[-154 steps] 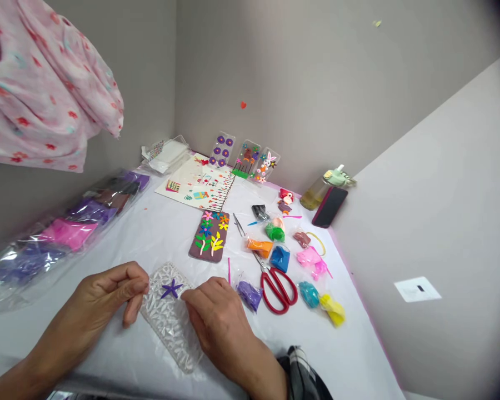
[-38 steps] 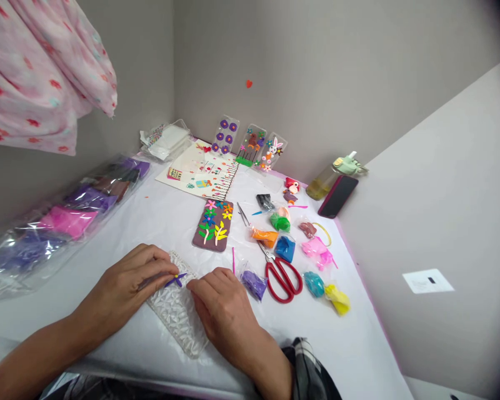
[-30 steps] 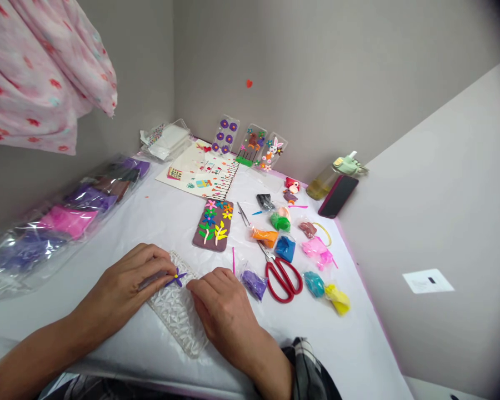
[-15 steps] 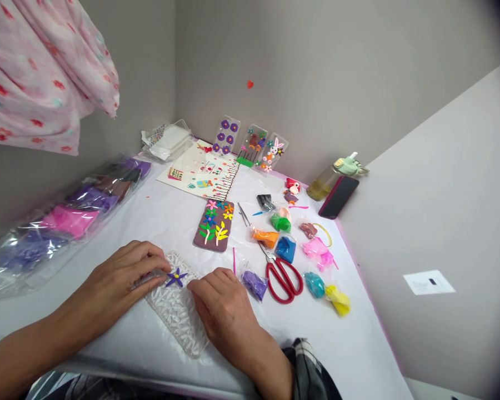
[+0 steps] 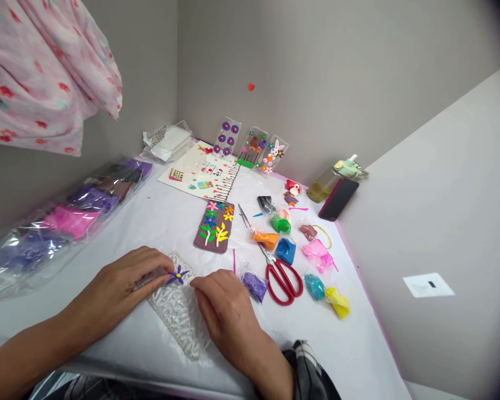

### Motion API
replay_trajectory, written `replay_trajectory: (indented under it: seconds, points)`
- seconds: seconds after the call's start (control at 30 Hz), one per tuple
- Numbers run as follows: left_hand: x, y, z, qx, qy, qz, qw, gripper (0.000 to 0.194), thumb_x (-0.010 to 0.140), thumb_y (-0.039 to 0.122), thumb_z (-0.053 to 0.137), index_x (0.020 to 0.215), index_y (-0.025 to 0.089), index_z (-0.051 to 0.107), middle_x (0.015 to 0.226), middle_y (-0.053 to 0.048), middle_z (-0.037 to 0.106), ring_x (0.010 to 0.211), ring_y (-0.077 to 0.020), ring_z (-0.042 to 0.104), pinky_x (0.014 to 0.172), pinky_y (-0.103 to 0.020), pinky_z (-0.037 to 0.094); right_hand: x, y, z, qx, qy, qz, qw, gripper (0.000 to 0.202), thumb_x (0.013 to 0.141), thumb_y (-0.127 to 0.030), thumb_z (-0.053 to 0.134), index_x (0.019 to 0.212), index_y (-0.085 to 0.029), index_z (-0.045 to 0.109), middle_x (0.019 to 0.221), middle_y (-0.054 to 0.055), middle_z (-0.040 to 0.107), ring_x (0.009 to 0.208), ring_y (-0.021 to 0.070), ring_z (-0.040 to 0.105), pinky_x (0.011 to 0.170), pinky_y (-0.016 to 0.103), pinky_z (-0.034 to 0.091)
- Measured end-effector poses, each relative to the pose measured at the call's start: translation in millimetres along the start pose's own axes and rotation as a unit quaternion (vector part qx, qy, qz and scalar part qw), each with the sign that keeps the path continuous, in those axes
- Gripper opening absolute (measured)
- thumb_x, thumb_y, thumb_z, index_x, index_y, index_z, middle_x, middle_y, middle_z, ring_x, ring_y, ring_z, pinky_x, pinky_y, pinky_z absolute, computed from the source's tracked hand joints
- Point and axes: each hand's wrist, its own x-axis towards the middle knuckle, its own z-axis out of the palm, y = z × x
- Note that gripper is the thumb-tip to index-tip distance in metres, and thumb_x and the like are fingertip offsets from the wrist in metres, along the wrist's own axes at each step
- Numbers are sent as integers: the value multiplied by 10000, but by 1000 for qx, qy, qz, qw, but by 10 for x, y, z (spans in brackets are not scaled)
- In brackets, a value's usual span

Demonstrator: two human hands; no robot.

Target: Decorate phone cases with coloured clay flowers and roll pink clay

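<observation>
A clear phone case with a crinkled texture (image 5: 179,319) lies on the table in front of me. Near its far end is a purple clay flower (image 5: 178,275) with a yellow centre. My left hand (image 5: 129,276) comes in from the left, thumb and forefinger pinching the flower's left petals. On the other side, my right hand (image 5: 227,305) rests over the case's right edge. Its fingers are curled together, tips just right of the flower; whatever they may hold is hidden.
Beyond lies a brown case with clay flowers (image 5: 214,228). Red-handled scissors (image 5: 284,282), tweezers (image 5: 244,215) and several bagged clay lumps (image 5: 285,250) are to the right. A phone (image 5: 339,199) leans on a bottle (image 5: 323,186). Clay packs (image 5: 73,219) line the left.
My left fingertips have moved slightly right and now meet the flower's petals. The flower looks slightly shifted. My right hand stays nearly still.
</observation>
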Motion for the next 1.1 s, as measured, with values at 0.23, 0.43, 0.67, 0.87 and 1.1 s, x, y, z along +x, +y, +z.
replay_trajectory:
  seconds: [0.23,0.43,0.67,0.87,1.1]
  points:
    - [14,237,49,-86,38,-96,991,205,912,523,717,921,324,766,883,70,791,841,-149,771,768,-111,549,38,-7,-57,341,68,210,914,247,975,-274,705,1219,-238,694,1068,46,762,974,189,709,886,312,532]
    - [61,415,282,-148,101,-66,982,160,916,457,722,905,301,757,869,54,786,824,-141,765,759,-101,561,115,17,-123,592,42,276,756,515,755,-393,957,1160,-236,681,924,-19,724,758,126,692,739,266,549]
    - [146,523,430,-153,128,5,980,41,941,299,703,916,307,735,850,86,754,791,-84,748,773,-61,524,138,23,-147,608,76,279,740,486,720,-376,983,1084,-204,711,823,-35,694,702,107,649,673,235,524]
    - [143,543,462,-140,123,24,982,51,952,276,688,921,293,725,857,73,747,788,-93,742,764,-93,534,157,30,-156,592,94,294,744,417,714,-358,985,999,-187,735,775,-42,693,664,85,615,673,221,475]
    - [105,512,453,-164,100,-28,981,77,952,331,693,912,272,722,858,57,748,817,-120,740,768,-130,542,138,3,-175,593,79,288,748,448,708,-340,983,1054,-203,733,808,-43,696,693,100,633,703,239,488]
